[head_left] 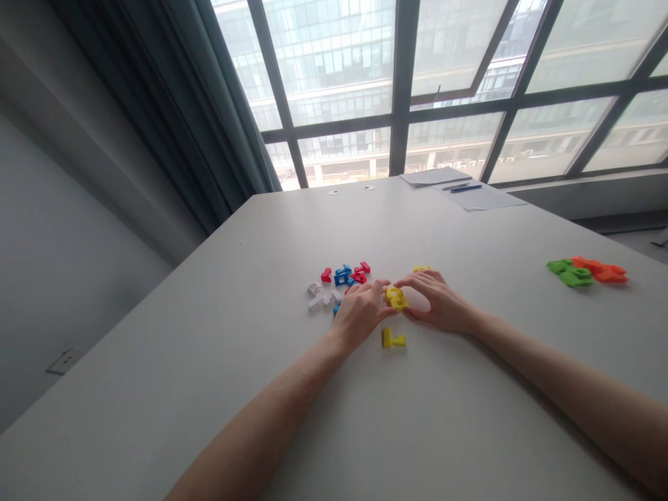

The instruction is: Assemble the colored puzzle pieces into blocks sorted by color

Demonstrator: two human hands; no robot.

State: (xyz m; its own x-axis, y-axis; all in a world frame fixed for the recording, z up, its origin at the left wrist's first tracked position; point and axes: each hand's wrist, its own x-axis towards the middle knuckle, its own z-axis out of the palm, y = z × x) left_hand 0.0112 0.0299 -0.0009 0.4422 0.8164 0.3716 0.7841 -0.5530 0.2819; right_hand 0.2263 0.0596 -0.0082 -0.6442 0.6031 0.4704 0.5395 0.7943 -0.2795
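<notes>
Between my two hands is a yellow plastic piece (396, 298) with curved edges, just over the white table. My left hand (362, 312) pinches its left side with thumb and fingers. From the other side my right hand (435, 300) grips it, thumb below and fingers above. A loose yellow piece (392, 339) with a narrow stem lies nearer to me, below the hands. Another yellow piece (422, 268) shows partly behind my right fingers. Close to my left hand are blue pieces (342, 277), red pieces (362, 268) and white pieces (316, 302), some partly covered by it.
Green pieces (571, 273) and orange pieces (600, 270) lie together at the right of the white table (209, 390). Paper sheets (480, 197) and pens (464, 188) are at the far edge by the window (334, 69). A dark curtain (172, 104) hangs at left.
</notes>
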